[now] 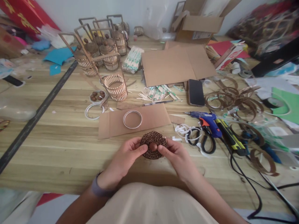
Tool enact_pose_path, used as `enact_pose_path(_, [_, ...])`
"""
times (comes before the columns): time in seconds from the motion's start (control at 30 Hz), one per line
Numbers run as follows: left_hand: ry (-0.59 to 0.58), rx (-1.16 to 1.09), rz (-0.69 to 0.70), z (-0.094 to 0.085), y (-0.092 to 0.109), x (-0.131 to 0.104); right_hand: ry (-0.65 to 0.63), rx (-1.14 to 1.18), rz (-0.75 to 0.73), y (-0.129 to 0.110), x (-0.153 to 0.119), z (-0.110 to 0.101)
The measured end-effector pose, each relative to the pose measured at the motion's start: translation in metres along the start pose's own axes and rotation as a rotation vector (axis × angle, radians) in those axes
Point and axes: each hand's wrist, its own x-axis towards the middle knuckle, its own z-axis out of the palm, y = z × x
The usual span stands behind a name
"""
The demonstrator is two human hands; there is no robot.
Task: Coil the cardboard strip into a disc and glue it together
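Between my two hands is a round lid (153, 155) of coiled corrugated cardboard, with a brown wooden bead (153, 147) at its middle as a knob. My left hand (127, 155) grips its left rim, thumb on top and fingers beneath. From the other side my right hand (176, 155) holds the right rim, its thumb close to the bead. Just beyond lies a strip of cardboard (112, 124) bearing a white-edged ring (132, 128). Farther back stands a small open basket (120, 93) of pale sticks, beside a dish of brown beads (97, 95).
Several lidded stick baskets with tall handles (109, 62) stand at the back left. On the right lie a blue glue gun (211, 123), a yellow-black cutter (230, 137), black scissors (208, 141), a phone (196, 93) and curled cardboard strips (249, 107). Cables trail along the right side.
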Motion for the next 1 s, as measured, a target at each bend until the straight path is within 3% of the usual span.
enact_pose_path(0.33, [-0.006, 0.033, -0.037, 0.004, 0.003, -0.001, 0.072, 0.063, -0.003, 0.007, -0.003, 0.001])
enact_pose_path(0.47, [0.009, 0.075, -0.050, 0.006, 0.006, -0.004, 0.048, -0.043, -0.016, 0.009, -0.005, 0.000])
enact_pose_path(0.6, [0.000, 0.066, -0.041, 0.008, 0.006, -0.005, 0.021, -0.006, -0.052, 0.007, -0.008, 0.002])
enact_pose_path(0.87, [-0.098, -0.028, -0.035, 0.003, 0.002, -0.004, -0.004, 0.170, -0.002, 0.006, -0.010, 0.004])
enact_pose_path(1.0, [-0.064, -0.212, -0.084, 0.007, -0.006, -0.002, 0.040, 0.260, -0.004, 0.014, -0.009, 0.007])
